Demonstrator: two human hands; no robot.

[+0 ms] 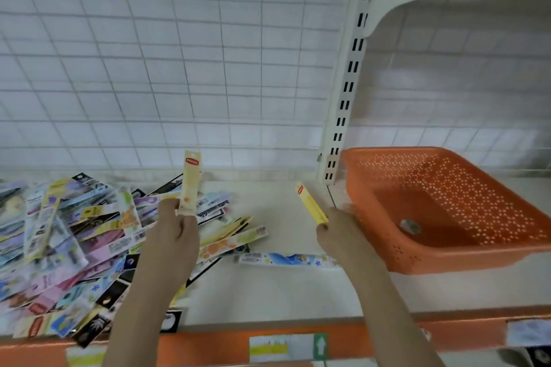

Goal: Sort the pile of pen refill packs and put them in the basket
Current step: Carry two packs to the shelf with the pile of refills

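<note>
A big pile of colourful pen refill packs [68, 250] covers the left of the shelf. My left hand [174, 229] pinches a pale yellow pack [190, 182] by its lower end and holds it upright above the pile's right edge. My right hand [338, 235] grips a brighter yellow pack [310, 204] that tilts up to the left. That hand is just left of the orange perforated basket [447, 256], which sits tilted on the shelf with only a small sticker inside. A blue and white pack [286, 258] lies flat between my arms.
The cream shelf [268, 292] has an orange front rail with a price label [287, 347]. A slotted white upright [347, 92] stands behind the basket's left corner. A white wire grid wall [167, 62] backs the shelf, and a second shelf hangs above right.
</note>
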